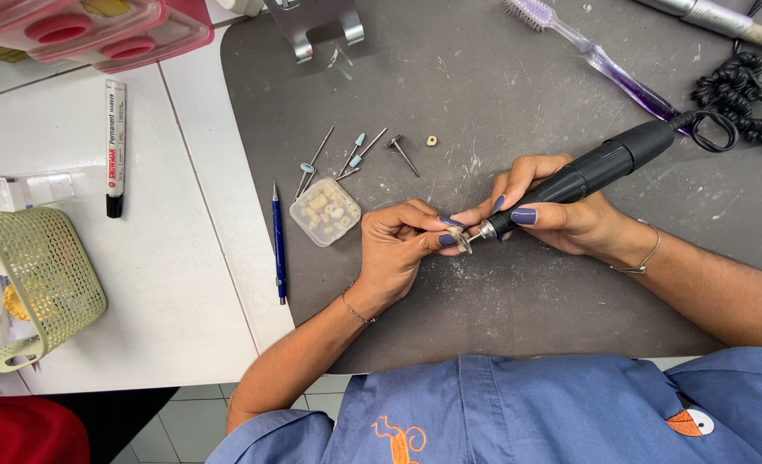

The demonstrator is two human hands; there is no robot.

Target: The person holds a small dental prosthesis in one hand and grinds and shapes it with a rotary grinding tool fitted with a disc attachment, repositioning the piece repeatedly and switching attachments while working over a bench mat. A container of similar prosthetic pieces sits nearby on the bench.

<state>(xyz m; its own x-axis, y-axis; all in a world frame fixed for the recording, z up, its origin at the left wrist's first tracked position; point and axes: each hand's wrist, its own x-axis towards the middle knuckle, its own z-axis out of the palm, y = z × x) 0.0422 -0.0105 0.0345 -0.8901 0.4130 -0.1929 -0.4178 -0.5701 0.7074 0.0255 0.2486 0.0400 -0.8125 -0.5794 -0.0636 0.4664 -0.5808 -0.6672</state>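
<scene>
My right hand (561,215) wraps the black rotary tool (600,167), fingers closed round its body, tip pointing left. My left hand (398,245) pinches a small metal piece (460,238) shut between thumb and fingertips, right at the tool's tip, over the grey mat (501,301). Just left sits a clear box (324,211), loose burs (351,155) beyond, a blue pen (278,241) beside.

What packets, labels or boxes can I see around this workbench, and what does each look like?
Marker pen: on the white table, left; white barrel with a red printed label, black cap.
Small clear box: on the grey mat beside the left hand; square, holding pale bits.
Pink containers: top left corner; translucent lids.
Papers in the green basket: far left; handwritten.
</scene>
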